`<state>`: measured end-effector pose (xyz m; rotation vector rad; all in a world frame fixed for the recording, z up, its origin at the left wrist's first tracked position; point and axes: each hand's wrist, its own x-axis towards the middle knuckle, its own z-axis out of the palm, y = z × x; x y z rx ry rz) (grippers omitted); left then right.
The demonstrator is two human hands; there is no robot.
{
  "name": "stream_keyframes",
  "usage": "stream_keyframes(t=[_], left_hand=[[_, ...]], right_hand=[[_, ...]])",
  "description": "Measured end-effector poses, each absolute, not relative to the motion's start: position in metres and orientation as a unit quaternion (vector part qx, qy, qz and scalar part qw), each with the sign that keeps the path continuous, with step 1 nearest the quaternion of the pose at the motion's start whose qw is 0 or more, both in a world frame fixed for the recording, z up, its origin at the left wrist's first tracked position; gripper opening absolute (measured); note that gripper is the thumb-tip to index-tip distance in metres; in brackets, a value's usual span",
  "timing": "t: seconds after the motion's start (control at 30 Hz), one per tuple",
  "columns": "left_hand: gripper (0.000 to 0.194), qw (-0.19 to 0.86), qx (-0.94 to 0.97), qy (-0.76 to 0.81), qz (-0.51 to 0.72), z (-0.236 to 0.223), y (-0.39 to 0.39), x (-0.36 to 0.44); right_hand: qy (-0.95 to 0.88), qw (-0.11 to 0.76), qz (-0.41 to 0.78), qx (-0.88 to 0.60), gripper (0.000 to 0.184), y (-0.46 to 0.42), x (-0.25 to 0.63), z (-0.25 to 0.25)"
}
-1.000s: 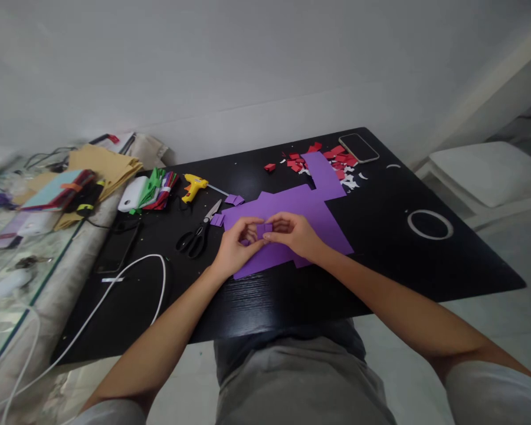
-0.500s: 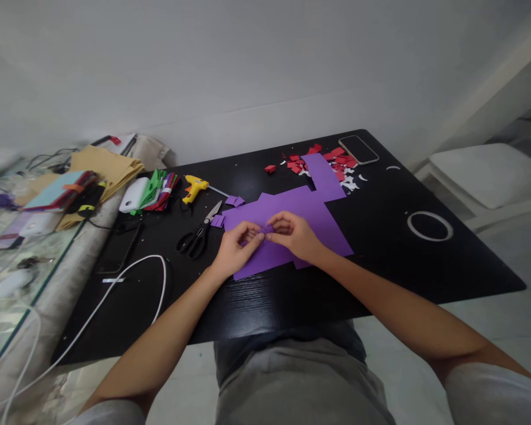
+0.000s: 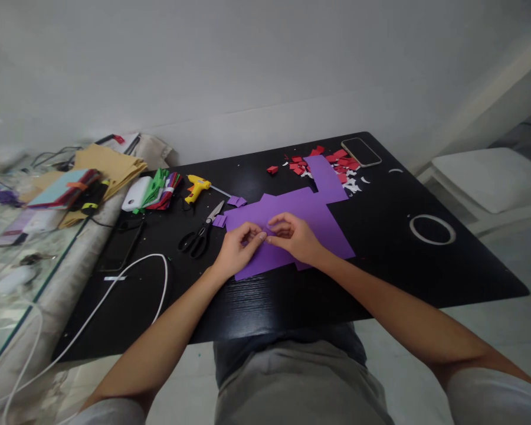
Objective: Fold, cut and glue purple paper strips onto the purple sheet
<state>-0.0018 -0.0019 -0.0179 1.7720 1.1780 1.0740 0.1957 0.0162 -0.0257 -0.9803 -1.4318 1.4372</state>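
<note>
My left hand (image 3: 242, 246) and my right hand (image 3: 295, 237) meet over purple paper sheets (image 3: 321, 227) on the table. Between the fingertips of both hands is a small purple paper piece (image 3: 266, 231), pinched and mostly hidden against the purple behind it. Its folds are hard to make out. Left of the sheets lie two small folded purple pieces, one of them a purple paper square (image 3: 219, 221) near the tip of the black-handled scissors (image 3: 200, 236). A purple strip (image 3: 325, 179) overlaps the sheets at the far right.
A yellow glue gun (image 3: 197, 188) lies behind the scissors. Red paper scraps (image 3: 298, 167) and white bits surround the strip, beside a phone (image 3: 361, 152). A tape ring (image 3: 432, 229) is at right. At left are a white cable (image 3: 164, 277), a dark phone (image 3: 123, 245) and bundled green paper (image 3: 156, 189).
The small purple piece, held flat and showing its creases a second ago, is now turned or folded between my fingertips. My hands stay in nearly the same place; the view shifts slightly.
</note>
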Motion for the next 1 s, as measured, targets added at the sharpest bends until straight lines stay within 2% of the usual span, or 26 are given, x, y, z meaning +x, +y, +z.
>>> stream_keyframes(t=[0.33,0.5,0.77,1.0], left_hand=[[0.04,0.469,0.631,0.45,0.424,-0.017,0.0008,-0.0036],[0.036,0.47,0.636,0.451,0.413,-0.0194,0.0002,-0.0038],[0.03,0.378,0.685,0.471,0.407,-0.0178,-0.0026,-0.0027],[0.035,0.44,0.645,0.479,0.4,-0.0194,-0.0022,-0.0032]], right_hand=[[-0.542,0.456,0.585,-0.396,0.039,0.0181,0.1979,-0.0232],[-0.558,0.445,0.583,-0.388,0.04,0.0173,0.1983,-0.0216],[-0.545,0.449,0.575,-0.413,0.045,0.0201,0.1976,-0.0261],[-0.494,0.455,0.619,-0.407,0.039,0.0193,0.1965,-0.0232]])
